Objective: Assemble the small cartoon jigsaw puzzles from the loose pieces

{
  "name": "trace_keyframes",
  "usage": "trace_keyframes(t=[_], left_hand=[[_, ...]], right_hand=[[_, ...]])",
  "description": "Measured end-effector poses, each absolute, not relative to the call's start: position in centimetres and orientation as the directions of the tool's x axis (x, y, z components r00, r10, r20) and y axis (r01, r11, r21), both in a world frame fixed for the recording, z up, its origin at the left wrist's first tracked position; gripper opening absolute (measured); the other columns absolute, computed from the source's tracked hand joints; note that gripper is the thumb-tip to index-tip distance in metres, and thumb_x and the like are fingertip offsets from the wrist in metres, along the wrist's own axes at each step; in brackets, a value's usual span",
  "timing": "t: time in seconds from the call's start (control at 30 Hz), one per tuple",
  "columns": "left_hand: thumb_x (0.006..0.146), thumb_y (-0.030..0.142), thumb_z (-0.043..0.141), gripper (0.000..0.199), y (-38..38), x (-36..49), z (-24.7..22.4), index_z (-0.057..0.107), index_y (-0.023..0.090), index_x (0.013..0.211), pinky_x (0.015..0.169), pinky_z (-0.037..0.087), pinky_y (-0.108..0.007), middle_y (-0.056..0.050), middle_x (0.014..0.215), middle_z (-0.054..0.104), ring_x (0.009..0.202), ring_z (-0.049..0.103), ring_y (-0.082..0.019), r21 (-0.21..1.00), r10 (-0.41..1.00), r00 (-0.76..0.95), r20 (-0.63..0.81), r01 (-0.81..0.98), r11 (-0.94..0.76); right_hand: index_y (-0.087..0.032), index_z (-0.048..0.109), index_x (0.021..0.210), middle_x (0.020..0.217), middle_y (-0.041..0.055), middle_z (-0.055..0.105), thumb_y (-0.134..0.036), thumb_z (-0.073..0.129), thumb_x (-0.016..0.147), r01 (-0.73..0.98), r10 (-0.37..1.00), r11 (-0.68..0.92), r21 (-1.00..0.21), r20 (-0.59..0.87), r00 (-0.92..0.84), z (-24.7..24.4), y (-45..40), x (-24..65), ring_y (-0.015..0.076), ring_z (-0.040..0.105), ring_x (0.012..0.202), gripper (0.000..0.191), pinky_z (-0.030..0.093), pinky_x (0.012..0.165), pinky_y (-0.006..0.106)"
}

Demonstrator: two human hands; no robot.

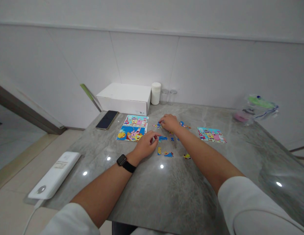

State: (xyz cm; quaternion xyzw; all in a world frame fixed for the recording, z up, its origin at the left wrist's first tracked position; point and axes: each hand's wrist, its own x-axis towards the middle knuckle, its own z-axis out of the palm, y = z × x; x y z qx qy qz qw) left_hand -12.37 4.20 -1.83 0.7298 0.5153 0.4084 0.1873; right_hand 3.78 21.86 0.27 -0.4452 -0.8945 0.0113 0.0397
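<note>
Grey marbled tabletop against a pale wall, with two bare hands at work over small colourful puzzle pieces. Right hand: fingers bent down at a cluster of pieces; whether one is pinched cannot be told. Left hand: loosely curled, thumb and index finger just beside a blue piece; a grip on it cannot be confirmed. Further pieces lie between the hands, nearer the wearer, and partly behind the right forearm. Just beyond the left hand, to its left: a two-panel cartoon sheet, then a dark phone. Right of the right hand: a smaller cartoon card and, well apart, a clear plastic bag. Beyond both hands: a white box, a white jar and two clear glasses. Left of the left forearm, well apart: a white device with a cable.
</note>
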Motion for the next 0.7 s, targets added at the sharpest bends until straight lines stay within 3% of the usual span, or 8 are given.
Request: trace_keyframes(t=[0.33,0.57,0.7], left_hand=[[0.092,0.013,0.059,0.025,4.3,-12.3,-2.0,0.071,0.022,0.112,0.075,0.049,-0.029,-0.002,0.096,0.068,0.075,0.057,-0.014,0.695,0.908,0.117,0.403,0.607,-0.387],[0.095,0.016,0.057,0.023,4.1,-12.1,-1.5,0.072,0.021,0.112,0.075,0.048,-0.03,-0.003,0.096,0.069,0.076,0.059,-0.015,0.688,0.915,0.126,0.382,0.623,-0.373],[0.095,0.016,0.057,0.023,4.1,-12.0,-1.6,0.071,0.021,0.111,0.074,0.047,-0.03,-0.003,0.096,0.069,0.076,0.058,-0.015,0.693,0.91,0.133,0.393,0.608,-0.388]], right_hand=[[-0.03,0.08,0.121,0.129,0.0079,0.074,-0.025,0.057,0.1,0.822,0.831,0.556,-0.123,0.079,-0.55,-0.2,22.9,4.7,0.0265,0.063,0.122,0.032,0.046,0.107,0.04],[-0.031,0.081,0.122,0.13,0.007,0.073,-0.015,0.056,0.095,0.716,0.722,0.692,-0.093,0.045,-0.691,0.1,21.7,4.8,0.0254,0.062,0.123,0.04,0.046,0.108,0.036],[-0.032,0.079,0.129,0.134,0.0076,0.07,-0.013,0.055,0.095,0.722,0.727,0.686,-0.09,0.042,-0.686,0.0,21.5,5.0,0.0261,0.061,0.124,0.046,0.045,0.109,0.038]])
